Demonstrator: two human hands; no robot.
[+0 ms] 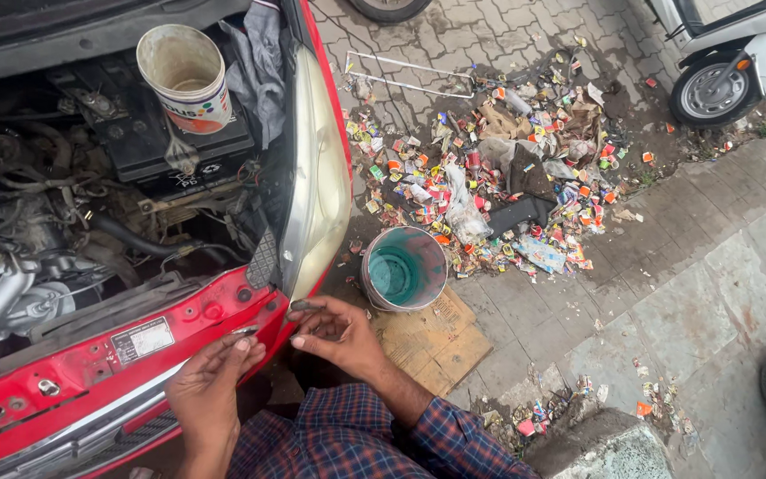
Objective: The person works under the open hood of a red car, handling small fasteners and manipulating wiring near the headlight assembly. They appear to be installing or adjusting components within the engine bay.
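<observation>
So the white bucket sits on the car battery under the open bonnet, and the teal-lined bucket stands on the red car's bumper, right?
Not quite. The head view shows the teal-lined bucket standing on the paved ground beside the red car, next to flattened cardboard, not on the bumper. The white bucket does sit on the battery under the open bonnet.

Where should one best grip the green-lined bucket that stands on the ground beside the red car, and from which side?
Probably by its rim, from above. The bucket stands upright and open-topped on the paving, the car's headlight close on its left and cardboard at its base. The rim's right side, facing the litter, looks freest.
</observation>
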